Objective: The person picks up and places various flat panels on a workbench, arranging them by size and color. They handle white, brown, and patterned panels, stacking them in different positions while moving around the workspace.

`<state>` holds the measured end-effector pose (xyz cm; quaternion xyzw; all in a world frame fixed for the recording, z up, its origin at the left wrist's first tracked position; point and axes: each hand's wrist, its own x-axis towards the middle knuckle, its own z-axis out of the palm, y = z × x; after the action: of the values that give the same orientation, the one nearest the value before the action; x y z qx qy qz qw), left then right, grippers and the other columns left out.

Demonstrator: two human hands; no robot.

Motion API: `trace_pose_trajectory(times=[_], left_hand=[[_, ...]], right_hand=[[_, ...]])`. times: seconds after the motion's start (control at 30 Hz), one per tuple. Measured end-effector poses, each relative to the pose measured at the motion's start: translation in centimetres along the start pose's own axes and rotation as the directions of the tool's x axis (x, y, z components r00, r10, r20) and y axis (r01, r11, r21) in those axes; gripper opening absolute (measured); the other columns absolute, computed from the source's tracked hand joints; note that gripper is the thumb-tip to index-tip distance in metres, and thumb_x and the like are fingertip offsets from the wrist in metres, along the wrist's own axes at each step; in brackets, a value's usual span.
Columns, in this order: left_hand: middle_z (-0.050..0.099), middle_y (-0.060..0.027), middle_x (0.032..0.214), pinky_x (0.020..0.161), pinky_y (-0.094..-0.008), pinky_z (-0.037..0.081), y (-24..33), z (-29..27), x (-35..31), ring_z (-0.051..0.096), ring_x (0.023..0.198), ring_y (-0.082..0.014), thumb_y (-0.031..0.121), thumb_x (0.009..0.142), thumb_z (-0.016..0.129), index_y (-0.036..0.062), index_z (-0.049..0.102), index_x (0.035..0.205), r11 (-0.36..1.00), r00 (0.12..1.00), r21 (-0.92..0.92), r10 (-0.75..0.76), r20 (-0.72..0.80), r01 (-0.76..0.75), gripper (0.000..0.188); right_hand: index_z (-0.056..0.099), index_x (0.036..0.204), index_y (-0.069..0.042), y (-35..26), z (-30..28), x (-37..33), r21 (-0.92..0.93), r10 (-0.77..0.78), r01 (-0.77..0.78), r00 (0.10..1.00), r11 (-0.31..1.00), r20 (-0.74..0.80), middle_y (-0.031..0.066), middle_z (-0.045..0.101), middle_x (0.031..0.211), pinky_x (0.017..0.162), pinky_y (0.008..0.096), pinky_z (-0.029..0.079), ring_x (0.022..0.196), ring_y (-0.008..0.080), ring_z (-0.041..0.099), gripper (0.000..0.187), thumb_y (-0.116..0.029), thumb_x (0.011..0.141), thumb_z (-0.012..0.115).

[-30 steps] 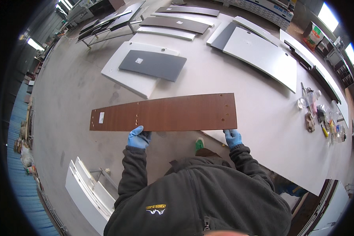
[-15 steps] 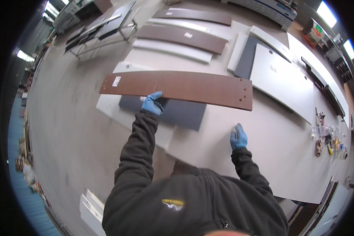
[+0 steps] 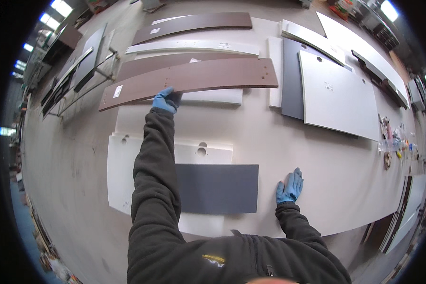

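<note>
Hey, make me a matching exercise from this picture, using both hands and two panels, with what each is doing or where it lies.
Column one
1. Left hand
2. Right hand
3. Dark gray panel nearest the person
4. White panel with round holes, right of center

Column two
A. Partly covering another dark gray panel
B. Open, holding nothing
C. Lying over a white panel
D. Gripping a brown board by its near edge

Pairs: 1-D, 2-B, 3-C, 4-A

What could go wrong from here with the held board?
Only the left hand grips the held board, left of its middle, so the right end might dip; the right hand is off it. In view it overlaps a white board and another brown board, so lowering it could scrape them.
</note>
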<state>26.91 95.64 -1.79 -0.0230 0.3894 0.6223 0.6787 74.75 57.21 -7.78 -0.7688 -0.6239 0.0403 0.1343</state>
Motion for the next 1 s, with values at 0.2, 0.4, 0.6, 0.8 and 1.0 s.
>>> trace_pose_trajectory(times=[0.2, 0.4, 0.6, 0.8, 1.0], left_hand=[[0.071, -0.0102, 0.094, 0.076, -0.0360, 0.061, 1.1, 0.3, 9.0, 0.068, 0.082, -0.0273, 0.003, 0.083, 0.069, 0.0047, 0.069, 0.096, 0.971, 0.997, 0.230, 0.068, -0.042, -0.057, 0.013], [0.071, -0.0075, 0.088, 0.051, -0.0338, 0.053, 2.0, -0.1, 15.2, 0.065, 0.066, -0.0232, 0.005, 0.082, 0.071, 0.0068, 0.072, 0.096, 0.867, 0.994, 0.489, 0.109, 0.002, -0.096, 0.015], [0.073, -0.0108, 0.094, 0.077, -0.0429, 0.060, 1.4, 0.1, 17.1, 0.069, 0.083, -0.0296, 0.002, 0.082, 0.069, 0.0053, 0.071, 0.100, 0.935, 0.993, 0.354, 0.076, -0.096, -0.037, 0.019], [0.072, -0.0136, 0.102, 0.096, -0.0502, 0.057, 2.4, -0.9, 18.4, 0.068, 0.099, -0.0319, 0.003, 0.084, 0.069, 0.0039, 0.071, 0.100, 0.971, 0.994, 0.216, -0.096, -0.060, 0.107, 0.017], [0.071, -0.0162, 0.109, 0.095, -0.0482, 0.058, 3.1, -0.1, 15.9, 0.068, 0.106, -0.0327, 0.012, 0.090, 0.067, 0.0019, 0.067, 0.104, 0.863, 0.982, 0.474, -0.117, -0.147, 0.174, 0.017]], right_hand=[[0.049, 0.133, 0.002, -0.5, 0.5, 0.6, -0.044, -0.007, 0.006, 1.000, 0.999, -0.025, 0.0280, 0.038, 0.153, 0.117, 0.0581, 0.024, 0.142, 0.0456, 0.035, 0.055, -0.040, 0.096, 0.050], [0.053, 0.123, 0.001, -0.6, 0.4, 1.4, -0.034, -0.006, 0.003, 0.997, 0.999, -0.073, 0.0276, 0.046, 0.146, 0.113, 0.0607, 0.029, 0.135, 0.0477, 0.042, 0.050, -0.035, 0.088, 0.056], [0.050, 0.132, 0.002, -0.5, 0.1, 1.6, -0.028, -0.017, 0.016, 0.999, 0.999, -0.029, 0.0295, 0.042, 0.149, 0.114, 0.0579, 0.029, 0.137, 0.0481, 0.041, 0.054, -0.040, 0.096, 0.051], [0.047, 0.136, -0.001, -0.2, 0.0, 1.3, -0.032, 0.025, -0.024, 0.999, 0.999, 0.021, 0.0275, 0.038, 0.153, 0.116, 0.0588, 0.025, 0.141, 0.0461, 0.038, 0.056, -0.041, 0.097, 0.050], [0.052, 0.126, 0.000, -0.3, -0.8, 1.3, -0.010, 0.033, -0.033, 0.999, 0.999, -0.016, 0.0271, 0.042, 0.149, 0.114, 0.0612, 0.028, 0.139, 0.0454, 0.039, 0.051, -0.033, 0.088, 0.057]])
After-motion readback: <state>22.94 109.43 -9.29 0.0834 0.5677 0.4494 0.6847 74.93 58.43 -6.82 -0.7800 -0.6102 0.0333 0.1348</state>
